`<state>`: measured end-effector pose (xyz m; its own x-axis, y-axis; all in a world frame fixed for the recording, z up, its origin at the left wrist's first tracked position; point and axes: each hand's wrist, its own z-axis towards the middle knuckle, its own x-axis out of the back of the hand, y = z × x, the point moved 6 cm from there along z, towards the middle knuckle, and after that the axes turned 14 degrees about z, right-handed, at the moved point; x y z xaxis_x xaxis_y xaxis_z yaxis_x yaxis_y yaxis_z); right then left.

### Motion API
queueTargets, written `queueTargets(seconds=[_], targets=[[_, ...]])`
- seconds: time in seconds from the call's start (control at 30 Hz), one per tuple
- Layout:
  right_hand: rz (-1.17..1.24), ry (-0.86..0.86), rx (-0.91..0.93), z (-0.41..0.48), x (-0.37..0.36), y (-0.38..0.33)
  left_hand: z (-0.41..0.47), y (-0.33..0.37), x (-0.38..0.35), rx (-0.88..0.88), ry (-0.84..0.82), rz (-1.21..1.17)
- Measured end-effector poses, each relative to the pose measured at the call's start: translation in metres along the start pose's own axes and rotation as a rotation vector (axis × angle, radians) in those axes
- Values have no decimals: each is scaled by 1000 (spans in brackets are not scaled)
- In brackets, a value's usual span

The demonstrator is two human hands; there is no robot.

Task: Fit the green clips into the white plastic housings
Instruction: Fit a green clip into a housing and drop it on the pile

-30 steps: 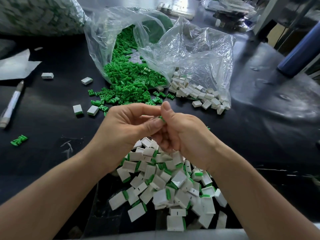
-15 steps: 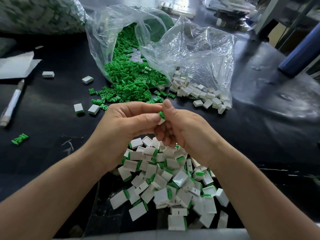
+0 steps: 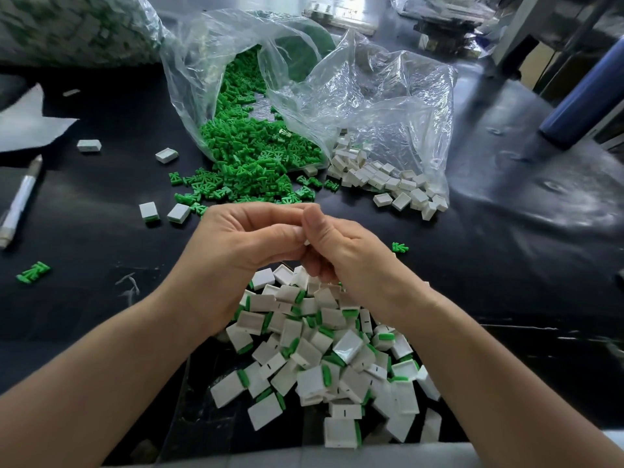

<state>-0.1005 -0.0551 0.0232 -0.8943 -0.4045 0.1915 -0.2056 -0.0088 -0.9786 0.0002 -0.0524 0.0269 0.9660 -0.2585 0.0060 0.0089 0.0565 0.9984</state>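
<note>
Left hand point(image 3: 243, 244) and right hand point(image 3: 351, 255) meeting mid-frame, fingers point(image 3: 266, 211) of both pinching a mostly hidden white housing point(image 3: 306, 242), green clips point(image 3: 256, 157) spilling from a bag point(image 3: 371, 96) at upper centre, clipped housings point(image 3: 320, 349) heaped on the desk point(image 3: 101, 298) below.

A glossy black table point(image 3: 101, 204) fills almost the whole view. Its surface is wrinkled on the right, where pale light reflects in soft, bluish patches. At the left edge lie a torn sheet of white paper point(image 3: 27, 126) and, just below it, a white pen point(image 3: 18, 204). A dark blue cylinder point(image 3: 584, 92) slants along the right edge. Beyond the far right corner stands a grey-white post point(image 3: 526, 25), with a small patch of tan floor point(image 3: 537, 62) beside it. A dark, blurred metal stack point(image 3: 442, 28) sits at the far edge.
</note>
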Motion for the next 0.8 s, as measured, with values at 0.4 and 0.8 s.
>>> queueTargets(seconds=[0.4, 0.8], targets=[[-19, 89, -6, 1, -2, 3, -2, -4, 4, 67, 56, -21], [41, 71, 29, 2, -1, 4, -1, -5, 1, 86, 56, -67]])
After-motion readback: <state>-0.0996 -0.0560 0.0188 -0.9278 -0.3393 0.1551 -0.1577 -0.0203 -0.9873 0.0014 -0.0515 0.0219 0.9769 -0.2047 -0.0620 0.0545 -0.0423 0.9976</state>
